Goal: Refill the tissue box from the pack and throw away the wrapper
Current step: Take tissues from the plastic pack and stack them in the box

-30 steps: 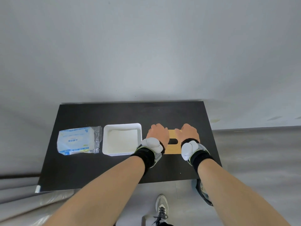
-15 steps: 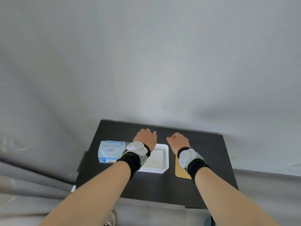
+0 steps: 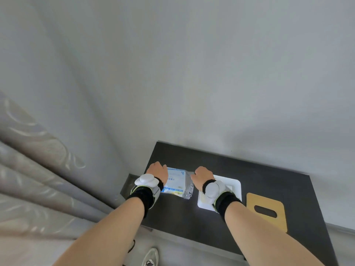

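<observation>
A pack of tissues [image 3: 175, 182] in a blue and white plastic wrapper lies at the left end of the black table [image 3: 184, 217]. My left hand [image 3: 157, 171] grips its left end. My right hand [image 3: 203, 175] grips the crinkled clear end of the wrapper on its right side. To the right stands the white open tissue box [image 3: 235, 186], partly hidden by my right wrist. The wooden lid [image 3: 268, 211] with an oval slot lies flat to the right of the box.
A grey curtain [image 3: 34, 169] hangs at the left, close to the table's left end. A pale wall stands behind the table. My shoe [image 3: 150, 256] shows on the floor below the table's front edge.
Both hands moved left from the lid, across the box, to the tissue pack and closed on its two ends. The view swung left and the curtain came into sight.
</observation>
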Action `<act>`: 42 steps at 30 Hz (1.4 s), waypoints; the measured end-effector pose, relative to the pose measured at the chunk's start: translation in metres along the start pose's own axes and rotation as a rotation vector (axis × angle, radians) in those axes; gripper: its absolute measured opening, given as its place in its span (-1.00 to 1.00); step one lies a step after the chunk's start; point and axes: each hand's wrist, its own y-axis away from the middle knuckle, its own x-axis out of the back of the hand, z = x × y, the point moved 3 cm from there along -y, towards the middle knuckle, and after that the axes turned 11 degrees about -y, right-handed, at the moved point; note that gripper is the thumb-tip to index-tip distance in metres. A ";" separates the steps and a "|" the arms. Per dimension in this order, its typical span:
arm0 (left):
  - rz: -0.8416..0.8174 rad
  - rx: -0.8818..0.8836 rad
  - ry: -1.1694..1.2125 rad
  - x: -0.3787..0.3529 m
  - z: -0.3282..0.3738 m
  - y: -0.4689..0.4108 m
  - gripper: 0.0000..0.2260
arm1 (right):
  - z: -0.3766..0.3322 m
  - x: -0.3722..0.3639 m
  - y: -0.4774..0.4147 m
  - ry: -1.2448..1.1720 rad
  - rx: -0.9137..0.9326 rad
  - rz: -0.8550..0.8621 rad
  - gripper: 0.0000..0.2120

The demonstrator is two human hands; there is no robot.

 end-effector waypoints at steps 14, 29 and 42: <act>-0.230 0.069 0.006 -0.038 -0.029 -0.046 -0.61 | -0.006 -0.041 -0.015 0.252 -0.074 -0.141 -0.66; -0.238 -0.081 -0.046 -0.045 -0.036 -0.053 -0.68 | 0.006 -0.057 -0.027 0.276 -0.163 -0.102 -0.70; -0.183 -0.062 -0.124 -0.041 -0.065 -0.057 -0.75 | 0.031 -0.084 -0.048 -0.597 -0.307 -0.088 -0.68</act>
